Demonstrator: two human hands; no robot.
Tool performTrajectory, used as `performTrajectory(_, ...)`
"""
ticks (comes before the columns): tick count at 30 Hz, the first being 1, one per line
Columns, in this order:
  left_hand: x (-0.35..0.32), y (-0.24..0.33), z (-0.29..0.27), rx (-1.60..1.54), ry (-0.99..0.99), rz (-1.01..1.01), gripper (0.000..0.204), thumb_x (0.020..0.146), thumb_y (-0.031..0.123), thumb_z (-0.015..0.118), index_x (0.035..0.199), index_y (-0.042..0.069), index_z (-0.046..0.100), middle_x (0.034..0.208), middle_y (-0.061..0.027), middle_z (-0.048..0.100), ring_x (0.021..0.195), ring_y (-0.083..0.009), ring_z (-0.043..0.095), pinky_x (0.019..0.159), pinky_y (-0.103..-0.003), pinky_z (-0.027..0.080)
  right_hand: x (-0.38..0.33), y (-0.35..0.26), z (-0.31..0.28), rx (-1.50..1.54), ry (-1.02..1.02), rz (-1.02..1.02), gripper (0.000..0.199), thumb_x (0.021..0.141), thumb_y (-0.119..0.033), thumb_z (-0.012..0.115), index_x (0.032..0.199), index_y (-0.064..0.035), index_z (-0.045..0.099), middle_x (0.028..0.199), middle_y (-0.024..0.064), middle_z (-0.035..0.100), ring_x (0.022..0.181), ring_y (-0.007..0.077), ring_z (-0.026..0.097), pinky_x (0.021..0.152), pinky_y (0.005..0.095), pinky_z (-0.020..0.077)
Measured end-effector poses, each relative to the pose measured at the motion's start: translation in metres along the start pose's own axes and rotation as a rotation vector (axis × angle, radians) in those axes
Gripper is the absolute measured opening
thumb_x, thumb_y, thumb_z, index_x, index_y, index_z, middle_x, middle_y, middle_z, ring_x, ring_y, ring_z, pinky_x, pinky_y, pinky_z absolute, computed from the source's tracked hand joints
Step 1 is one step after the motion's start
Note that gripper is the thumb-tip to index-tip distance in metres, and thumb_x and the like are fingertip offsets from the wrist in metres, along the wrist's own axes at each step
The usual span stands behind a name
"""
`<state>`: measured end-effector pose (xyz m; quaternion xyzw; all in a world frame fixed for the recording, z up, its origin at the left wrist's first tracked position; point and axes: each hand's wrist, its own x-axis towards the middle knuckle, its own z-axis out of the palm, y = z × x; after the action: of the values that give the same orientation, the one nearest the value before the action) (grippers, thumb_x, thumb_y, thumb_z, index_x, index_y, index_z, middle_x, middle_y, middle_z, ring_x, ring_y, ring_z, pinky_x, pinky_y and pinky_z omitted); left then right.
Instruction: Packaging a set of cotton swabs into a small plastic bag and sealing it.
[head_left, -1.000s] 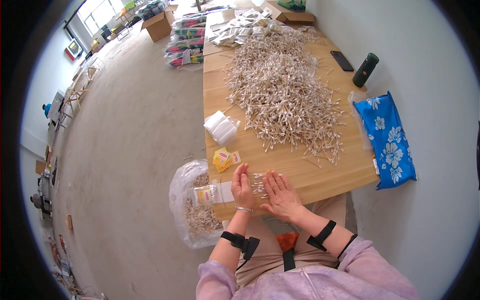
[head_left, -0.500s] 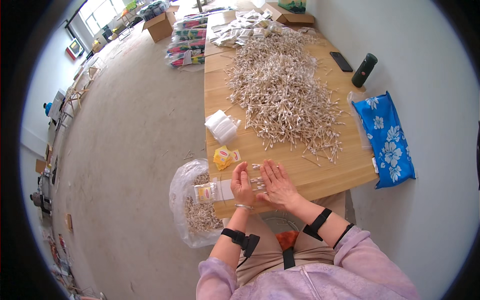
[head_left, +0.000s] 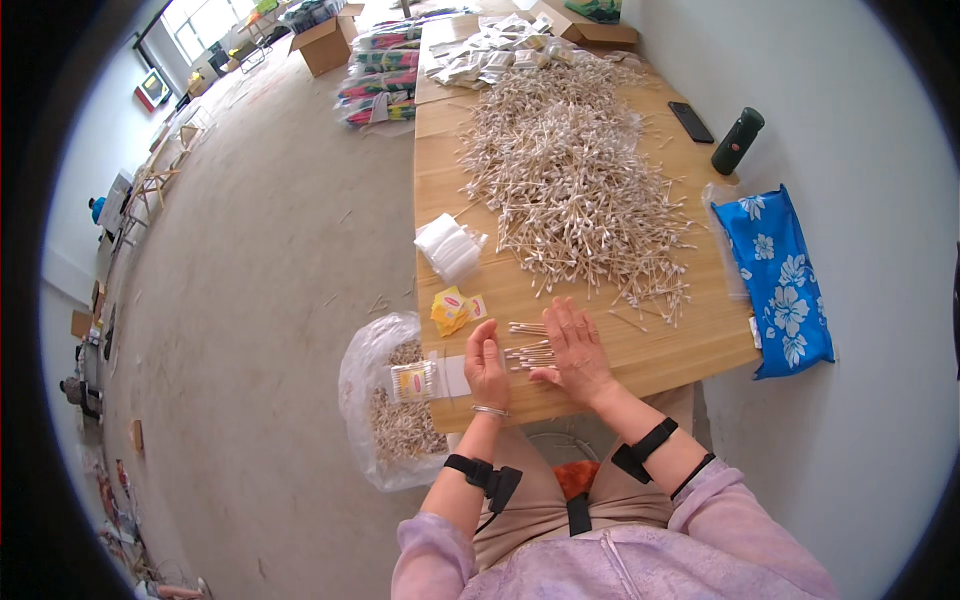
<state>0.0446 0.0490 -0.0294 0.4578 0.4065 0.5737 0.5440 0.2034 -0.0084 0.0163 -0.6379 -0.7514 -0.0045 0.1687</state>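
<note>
A small bundle of cotton swabs (head_left: 531,353) lies on the table between my two hands, roughly lined up sideways. My left hand (head_left: 486,368) stands on its edge at their left ends, fingers straight and close together, holding nothing. Flat over their right ends rests my right hand (head_left: 578,352), fingers stretched out, covering those ends. Left of my left hand, a clear packet of swabs with a yellow label (head_left: 413,381) sits at the table's left edge, beside a white strip (head_left: 452,375). Small yellow cards (head_left: 453,312) lie just beyond it.
A large heap of loose swabs (head_left: 570,170) covers the table's middle, with filled packets (head_left: 495,55) behind. Clear bags (head_left: 450,248) lie left. A phone (head_left: 690,122), dark bottle (head_left: 738,141) and blue flowered pouch (head_left: 780,285) line the wall side. A swab-filled plastic sack (head_left: 365,420) stands below.
My right hand has moved right and slightly farther from me, widening the gap between my hands and uncovering more of the swabs. My left hand has stayed nearly in place.
</note>
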Motion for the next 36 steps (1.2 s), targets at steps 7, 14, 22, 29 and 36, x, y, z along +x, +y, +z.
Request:
performTrajectory(7, -0.002, 0.005, 0.004, -0.025, 0.0, -0.025, 0.031, 0.101, 0.014, 0.04, 0.125, -0.002, 0.051, 0.124, -0.0107, 0.056, 0.119, -0.0186, 0.05, 0.106, -0.033, 0.038, -0.016, -0.001, 0.004, 0.232, 0.127, 0.086, 0.106, 0.067, -0.046, 0.078, 0.145, 0.0002, 0.022, 0.15, 0.0214, 0.023, 0.14, 0.0412, 0.02, 0.114, 0.0483, 0.0216)
performTrajectory(14, 0.002, 0.006, 0.003, -0.143, 0.02, -0.119, 0.034, 0.102, 0.017, 0.04, 0.129, -0.002, 0.048, 0.13, -0.0112, 0.052, 0.123, -0.0196, 0.048, 0.108, -0.033, 0.035, 0.001, 0.001, 0.014, 0.398, 0.205, 0.161, 0.097, 0.073, -0.039, 0.076, 0.144, 0.0018, 0.023, 0.151, 0.0218, 0.021, 0.14, 0.0406, 0.018, 0.114, 0.0479, 0.022)
performTrajectory(22, 0.0, 0.002, 0.0, -0.166, -0.012, -0.128, 0.036, 0.102, 0.018, 0.038, 0.132, -0.001, 0.044, 0.135, -0.0124, 0.049, 0.127, -0.0203, 0.045, 0.111, -0.034, 0.031, -0.009, -0.023, 0.009, -0.064, -0.277, 0.055, 0.099, 0.084, -0.063, 0.048, 0.146, 0.0051, 0.013, 0.155, 0.0223, 0.01, 0.145, 0.0328, 0.004, 0.118, 0.0457, 0.0045)
performTrajectory(29, -0.004, 0.007, 0.006, -0.169, -0.036, -0.133, 0.037, 0.103, 0.019, 0.038, 0.133, -0.001, 0.043, 0.136, -0.0124, 0.048, 0.129, -0.0204, 0.043, 0.111, -0.034, 0.03, -0.001, -0.028, 0.004, -0.151, -0.291, 0.013, 0.101, 0.082, -0.064, 0.05, 0.145, 0.0074, 0.016, 0.154, 0.0227, 0.012, 0.145, 0.0329, 0.004, 0.118, 0.0452, 0.0028)
performTrajectory(36, -0.009, 0.013, 0.008, -0.174, -0.046, -0.128, 0.038, 0.103, 0.02, 0.037, 0.134, -0.001, 0.042, 0.137, -0.0124, 0.047, 0.131, -0.0205, 0.041, 0.112, -0.034, 0.028, 0.003, -0.029, 0.006, -0.076, -0.304, 0.043, 0.092, 0.087, -0.059, 0.049, 0.145, 0.0068, 0.019, 0.154, 0.0234, 0.013, 0.145, 0.0351, 0.006, 0.118, 0.0457, 0.0032)
